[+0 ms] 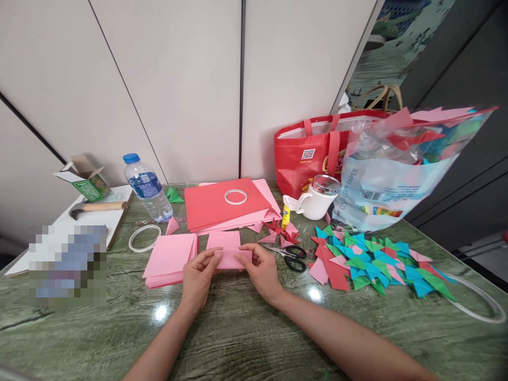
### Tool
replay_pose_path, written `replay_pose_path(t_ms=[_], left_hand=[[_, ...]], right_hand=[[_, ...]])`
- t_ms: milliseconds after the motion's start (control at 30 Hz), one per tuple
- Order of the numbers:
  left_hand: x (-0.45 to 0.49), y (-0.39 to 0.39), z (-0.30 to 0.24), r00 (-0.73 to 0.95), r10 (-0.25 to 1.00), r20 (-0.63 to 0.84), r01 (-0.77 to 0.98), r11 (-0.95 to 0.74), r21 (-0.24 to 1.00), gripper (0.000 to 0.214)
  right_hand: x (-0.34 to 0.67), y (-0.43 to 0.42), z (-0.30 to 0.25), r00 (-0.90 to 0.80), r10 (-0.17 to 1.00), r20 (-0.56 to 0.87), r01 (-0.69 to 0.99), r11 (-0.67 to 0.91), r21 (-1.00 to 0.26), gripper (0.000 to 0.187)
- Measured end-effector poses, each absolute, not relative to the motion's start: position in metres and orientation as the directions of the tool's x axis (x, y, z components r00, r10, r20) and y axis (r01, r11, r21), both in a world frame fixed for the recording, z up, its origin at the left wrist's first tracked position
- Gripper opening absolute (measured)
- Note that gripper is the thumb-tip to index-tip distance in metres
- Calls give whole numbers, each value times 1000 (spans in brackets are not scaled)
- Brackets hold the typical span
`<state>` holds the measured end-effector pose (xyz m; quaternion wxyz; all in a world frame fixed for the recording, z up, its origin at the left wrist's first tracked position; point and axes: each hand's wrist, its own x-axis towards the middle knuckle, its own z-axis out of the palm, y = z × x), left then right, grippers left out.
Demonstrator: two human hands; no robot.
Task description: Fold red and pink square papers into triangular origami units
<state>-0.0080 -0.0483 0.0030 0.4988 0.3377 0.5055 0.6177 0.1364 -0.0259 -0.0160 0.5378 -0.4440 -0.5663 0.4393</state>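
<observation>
Both hands meet over a small folded pink paper on the green tabletop. My left hand pinches its left edge with thumb and fingers. My right hand pinches its right edge the same way. Just behind the folded piece lies another pink sheet. A stack of pink squares sits immediately left of my left hand. Black-handled scissors lie just right of my right hand.
A red and pink paper stack with a white ring lies behind. Water bottle, hammer and small box at left. White mug, glue stick, red bag, plastic bag, several coloured folded triangles at right.
</observation>
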Motion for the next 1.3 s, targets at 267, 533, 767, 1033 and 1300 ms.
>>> replay_pose_path(t_ms=[267,533,767,1033,1300], left_hand=[[-8,-47,2,-284,956,-75,-260,-2,966,26],[-9,-47,0,-284,957,-66,-239,-4,971,23],[-9,-47,0,-279,958,-64,-192,10,981,29],[-9,-49,3,-260,965,-35,-130,1,991,28],[-6,-51,7,-79,993,-87,-107,78,991,26]], right_hand=[[137,-26,-13,-25,975,222,51,223,-973,18],[137,-27,-13,-20,966,258,95,259,-961,16],[138,-25,-10,-74,960,269,100,276,-956,17],[139,-25,-6,-101,956,276,123,287,-950,14],[139,-27,-2,-104,938,332,152,345,-926,14]])
